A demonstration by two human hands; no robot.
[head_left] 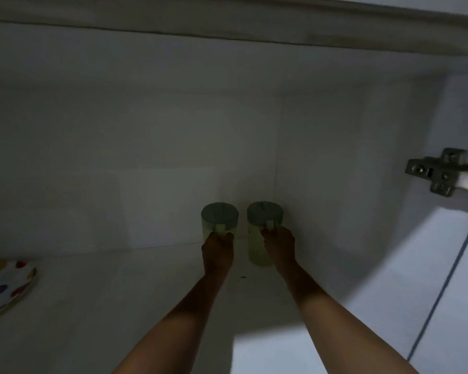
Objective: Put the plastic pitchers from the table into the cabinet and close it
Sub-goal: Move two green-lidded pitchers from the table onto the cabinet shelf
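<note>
Both pale green translucent plastic pitchers (220,222) (257,247) with dark lids stand deep on the white cabinet shelf (119,306), left hand (217,251) and right hand (279,245) each clamped on a handle, so a careless withdrawal could tip them together.

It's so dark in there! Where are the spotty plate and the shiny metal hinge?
White plate with coloured dots (7,286), head view, on its spotted face.
Silver metal hinge (441,172), head view, on its mounting plate.

Both bare forearms reach forward, nearly parallel. The left hand (217,248) and the right hand (279,244) are each curled closed, fingers wrapped around a handle, knuckles up.
</note>
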